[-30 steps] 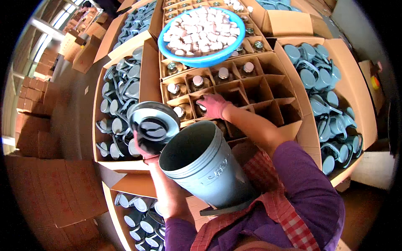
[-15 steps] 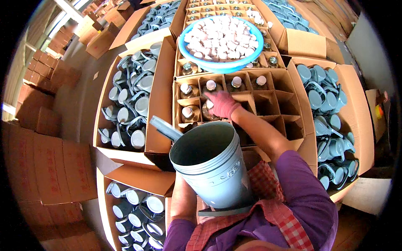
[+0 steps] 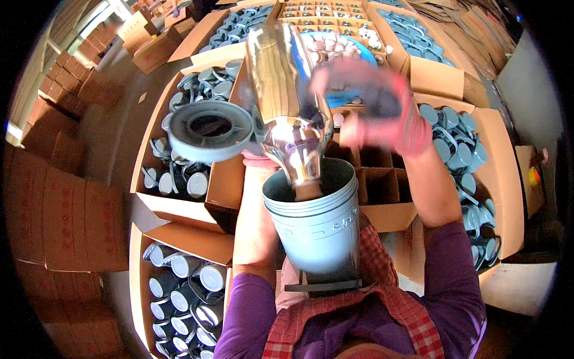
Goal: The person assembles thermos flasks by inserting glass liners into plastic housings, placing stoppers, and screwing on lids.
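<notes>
A silvery glass flask liner (image 3: 281, 78) hangs upside down in front of me, its capped neck dipping into the mouth of a pale blue thermos body (image 3: 314, 230). My left hand (image 3: 260, 160), in a pink glove, is mostly hidden behind the liner and a grey-blue plastic ring part (image 3: 210, 149). It seems closed on that ring; whether it also supports the liner I cannot tell. My right hand (image 3: 388, 113), gloved and smeared by motion, has its fingers apart just right of the liner, with nothing visible between them. The thermos body leans upright against my apron.
A divided carton (image 3: 388, 215) lies beyond the thermos body. Behind it is a blue basin (image 3: 366, 54) of whitish caps. Open cartons of blue-grey thermos parts (image 3: 197, 182) flank both sides. Stacked brown boxes (image 3: 84, 221) stand at far left.
My right hand has risen from the divided carton and its fingers have spread. The liner now hangs inverted over the thermos body. The plastic ring has come up into view beside it.
</notes>
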Available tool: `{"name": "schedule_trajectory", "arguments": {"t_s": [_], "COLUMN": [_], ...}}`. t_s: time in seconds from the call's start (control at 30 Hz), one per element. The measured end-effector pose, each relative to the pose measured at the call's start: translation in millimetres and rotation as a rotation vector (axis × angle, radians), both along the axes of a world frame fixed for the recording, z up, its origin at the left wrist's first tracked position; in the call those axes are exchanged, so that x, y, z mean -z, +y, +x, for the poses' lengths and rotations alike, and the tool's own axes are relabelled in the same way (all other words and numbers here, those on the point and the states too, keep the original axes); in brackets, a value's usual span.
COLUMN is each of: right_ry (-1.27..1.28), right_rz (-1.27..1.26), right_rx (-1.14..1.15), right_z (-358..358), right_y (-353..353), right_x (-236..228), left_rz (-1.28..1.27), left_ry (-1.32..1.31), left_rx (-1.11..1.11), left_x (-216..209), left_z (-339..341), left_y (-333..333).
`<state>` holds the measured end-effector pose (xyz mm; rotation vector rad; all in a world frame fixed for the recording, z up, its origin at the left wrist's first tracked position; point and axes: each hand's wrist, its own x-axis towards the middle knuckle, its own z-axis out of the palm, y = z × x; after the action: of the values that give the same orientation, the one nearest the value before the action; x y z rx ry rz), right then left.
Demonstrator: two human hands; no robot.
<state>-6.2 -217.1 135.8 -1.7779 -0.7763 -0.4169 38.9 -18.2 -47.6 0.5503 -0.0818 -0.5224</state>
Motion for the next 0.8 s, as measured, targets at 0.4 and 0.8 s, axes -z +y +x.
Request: {"name": "schedule_trajectory", "arguments": {"t_s": [0.4,0.8], "right_ry": [0.721,0.469], "right_rz": [0.294,0.663], "right_rx": [-0.43,0.027], "right_z": [-14.6,-31.6], "right_y": [-13.2,-10.7], "right_x": [43.8,77.7], "left_rz": [-0.109,0.531], "left_ry": [0.014,-1.107], "left_rx": [-0.121,-0.863], "left_x": [-12.9,-99.9], "left_z": [12.8,-37.1], "left_y": [13.2,18.7]}}
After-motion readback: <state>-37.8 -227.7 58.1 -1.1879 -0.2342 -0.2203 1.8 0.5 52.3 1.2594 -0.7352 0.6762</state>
